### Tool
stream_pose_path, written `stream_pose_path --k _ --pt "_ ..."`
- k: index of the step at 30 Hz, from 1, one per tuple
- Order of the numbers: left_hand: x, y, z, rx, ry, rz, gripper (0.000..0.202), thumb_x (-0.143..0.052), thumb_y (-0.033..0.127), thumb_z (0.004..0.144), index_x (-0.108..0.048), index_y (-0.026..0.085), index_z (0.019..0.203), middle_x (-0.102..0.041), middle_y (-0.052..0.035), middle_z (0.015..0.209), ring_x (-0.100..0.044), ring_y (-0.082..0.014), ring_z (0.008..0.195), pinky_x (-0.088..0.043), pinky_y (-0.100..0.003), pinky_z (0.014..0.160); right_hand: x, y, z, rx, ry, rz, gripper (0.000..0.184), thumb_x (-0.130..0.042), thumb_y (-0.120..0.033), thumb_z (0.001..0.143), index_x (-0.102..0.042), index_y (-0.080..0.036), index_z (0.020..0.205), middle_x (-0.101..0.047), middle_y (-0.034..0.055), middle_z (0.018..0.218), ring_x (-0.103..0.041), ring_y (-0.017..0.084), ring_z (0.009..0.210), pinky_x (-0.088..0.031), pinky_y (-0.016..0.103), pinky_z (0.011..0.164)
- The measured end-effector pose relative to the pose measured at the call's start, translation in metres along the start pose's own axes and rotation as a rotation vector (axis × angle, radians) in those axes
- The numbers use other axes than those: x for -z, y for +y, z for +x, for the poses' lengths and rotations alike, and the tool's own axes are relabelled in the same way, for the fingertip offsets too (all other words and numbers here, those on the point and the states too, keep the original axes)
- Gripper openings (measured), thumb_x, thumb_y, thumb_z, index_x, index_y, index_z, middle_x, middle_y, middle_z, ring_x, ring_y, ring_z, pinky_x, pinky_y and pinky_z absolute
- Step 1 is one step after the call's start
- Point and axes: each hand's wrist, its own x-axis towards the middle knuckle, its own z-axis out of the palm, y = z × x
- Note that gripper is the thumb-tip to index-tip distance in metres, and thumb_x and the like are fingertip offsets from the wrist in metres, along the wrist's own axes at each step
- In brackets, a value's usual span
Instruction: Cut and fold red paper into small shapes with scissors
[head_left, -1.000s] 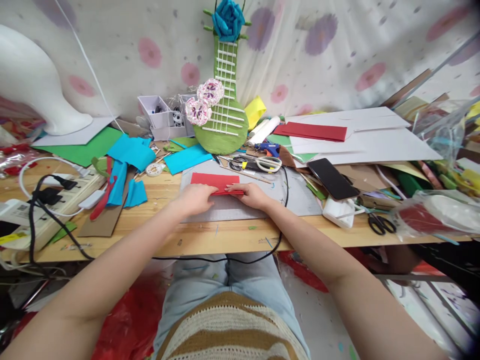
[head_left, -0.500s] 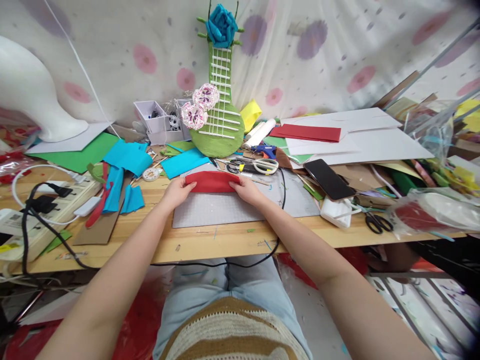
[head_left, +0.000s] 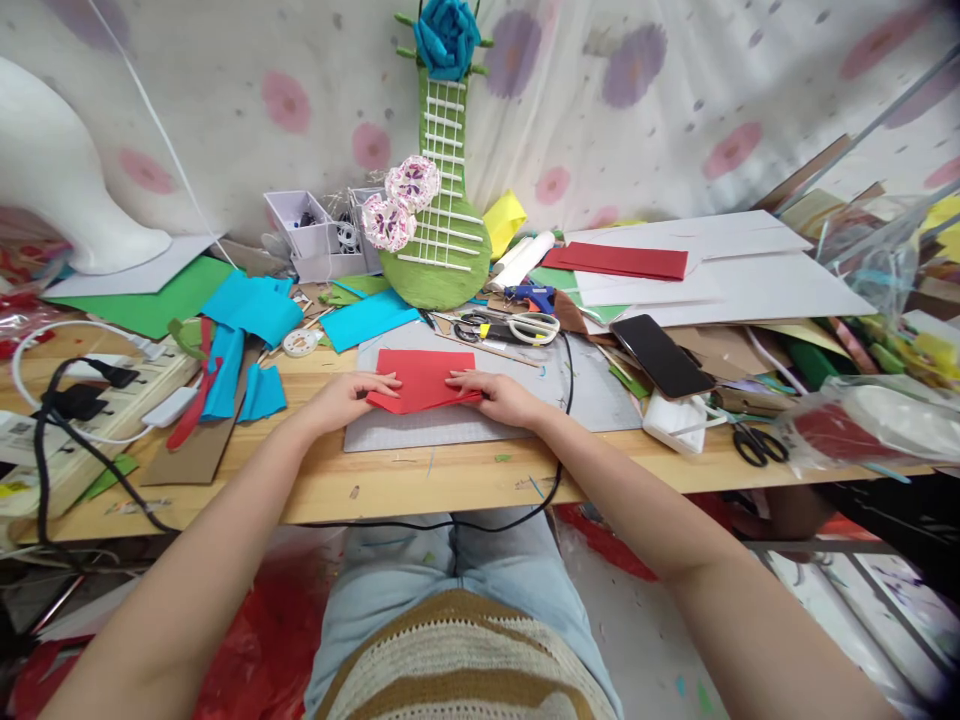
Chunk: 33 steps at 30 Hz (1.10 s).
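Red paper (head_left: 425, 378) on grey mat (head_left: 592, 395) near worktop (head_left: 450, 480) front edge, near side not yet flat; left hand (head_left: 345, 398), right hand (head_left: 506, 396) half-curled over its ends, pinch unclear.

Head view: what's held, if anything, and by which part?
Rectangular red paper-like sheet: left hand holds its left end, right hand its right.

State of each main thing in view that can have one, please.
Red sheet: on grey mat, near edge bent.
Left hand: on sheet's left end.
Right hand: on sheet's right end.
Phone: face up, screen dark.
Power strip: plugs inserted.
Green lute-shaped piece: upright.
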Motion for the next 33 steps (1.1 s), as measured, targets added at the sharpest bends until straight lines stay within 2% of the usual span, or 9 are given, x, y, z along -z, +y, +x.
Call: stream_pose_path --k 9,14,17,19,22,24,27,29,33 --pt "-0.004 0.000 -0.001 -0.001 0.071 0.015 0.021 -0.060 0.034 0.068 -0.072 0.022 0.081 -0.068 -0.0074 0.110 -0.056 -0.0240 0.114 -0.032 -0.043 0.107 -0.001 -0.005 -0.001 -0.010 0.014 -0.095 0.048 -0.046 -0.003 0.074 -0.061 -0.019 0.117 -0.056 0.0066 0.129 -0.051 0.019 0.122 -0.037 0.039 0.105" --pt "-0.015 0.014 0.003 0.280 0.747 -0.302 0.032 -0.067 0.033 0.066 -0.058 0.019 0.094 -0.060 -0.0096 0.113 -0.057 -0.0219 0.109 -0.049 -0.038 0.090 -0.007 -0.019 0.002 -0.174 0.171 -0.156 0.031 -0.050 -0.015 0.080 -0.065 -0.018 0.107 -0.068 0.0068 0.108 -0.064 0.021 0.100 -0.048 0.035 0.090" --pt "-0.019 0.030 -0.002 0.571 0.742 -0.656 0.019 -0.060 0.033 0.075 -0.051 0.018 0.083 -0.060 -0.0071 0.089 -0.064 -0.0194 0.089 -0.054 -0.034 0.076 -0.014 -0.028 0.005 -0.171 0.205 -0.221 0.035 -0.052 -0.018 0.079 -0.064 -0.021 0.111 -0.069 0.0049 0.107 -0.065 0.021 0.097 -0.049 0.034 0.087" --pt "-0.019 0.039 -0.010 0.560 0.801 -0.684 0.016 -0.059 0.030 0.076 -0.049 0.019 0.080 -0.059 -0.0044 0.083 -0.064 -0.0169 0.085 -0.054 -0.030 0.074 -0.019 -0.033 0.007 -0.145 0.204 -0.234 0.038 -0.051 -0.018 0.078 -0.063 -0.021 0.114 -0.067 0.0047 0.110 -0.064 0.020 0.099 -0.048 0.033 0.088" --pt "-0.014 0.050 -0.026 0.361 1.062 -0.511 0.023 -0.065 0.030 0.072 -0.050 0.020 0.087 -0.061 -0.0012 0.087 -0.063 -0.0134 0.081 -0.053 -0.026 0.072 -0.023 -0.041 0.010 -0.181 0.246 -0.271 0.034 -0.049 -0.020 0.080 -0.064 -0.020 0.110 -0.070 0.0050 0.099 -0.065 0.020 0.089 -0.049 0.032 0.082" --pt "-0.010 0.058 -0.033 0.392 0.906 -0.509 0.028 -0.063 0.041 0.073 -0.053 0.018 0.087 -0.064 -0.0037 0.086 -0.064 -0.0151 0.072 -0.054 -0.028 0.065 -0.023 -0.046 0.011 -0.219 0.289 -0.306 0.028 -0.048 -0.023 0.081 -0.066 -0.020 0.104 -0.071 0.0045 0.090 -0.065 0.020 0.082 -0.049 0.030 0.076" --pt "-0.008 0.070 -0.036 0.629 0.262 -0.672 0.051 -0.049 0.062 0.077 -0.059 0.013 0.086 -0.068 -0.0155 0.088 -0.068 -0.0239 0.074 -0.056 -0.036 0.063 -0.024 -0.056 0.013 -0.196 0.316 -0.345 0.026 -0.048 -0.023 0.082 -0.064 -0.019 0.103 -0.070 0.0056 0.094 -0.065 0.020 0.084 -0.049 0.030 0.076" --pt "-0.011 0.077 -0.030 0.681 0.035 -0.812 0.060 -0.042 0.067 0.079 -0.061 0.012 0.091 -0.068 -0.0206 0.099 -0.067 -0.0281 0.089 -0.056 -0.039 0.072 -0.028 -0.063 0.013 -0.113 0.289 -0.371 0.029 -0.050 -0.021 0.082 -0.062 -0.017 0.108 -0.068 0.0078 0.106 -0.065 0.021 0.094 -0.049 0.030 0.082" --pt "-0.026 0.082 -0.011 0.612 0.248 -0.990 0.041 -0.042 0.049 0.087 -0.061 0.015 0.099 -0.067 -0.0140 0.109 -0.065 -0.0234 0.099 -0.055 -0.035 0.083 -0.043 -0.082 0.012 0.125 0.149 -0.440 0.021 -0.050 -0.020 0.083 -0.062 -0.017 0.100 -0.063 0.0111 0.118 -0.057 0.021 0.113 -0.046 0.032 0.093"
